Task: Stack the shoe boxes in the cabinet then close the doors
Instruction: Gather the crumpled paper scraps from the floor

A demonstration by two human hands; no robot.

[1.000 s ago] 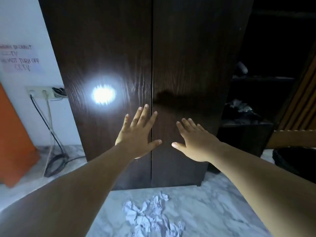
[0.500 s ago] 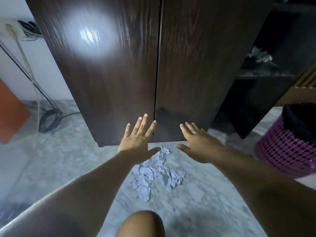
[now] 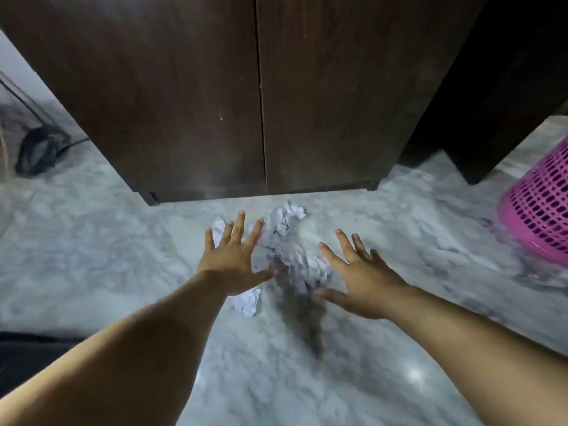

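Both hands have dropped from the dark wooden cabinet doors (image 3: pixel 261 87), now shut; left hand (image 3: pixel 233 259) and right hand (image 3: pixel 362 281) hover spread-fingered, empty. Stiff doors need only flat-palm pushing near the seam.

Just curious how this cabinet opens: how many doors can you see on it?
2: the left door and the right door, side by side, meeting at a vertical seam, both shut. Their tops are out of frame.

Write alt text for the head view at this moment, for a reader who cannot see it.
Both hands, left and right, are spread open above crumpled paper on a marble floor, holding nothing. Behind them stands a dark wooden cabinet with both doors shut; a pink basket sits at the right edge.
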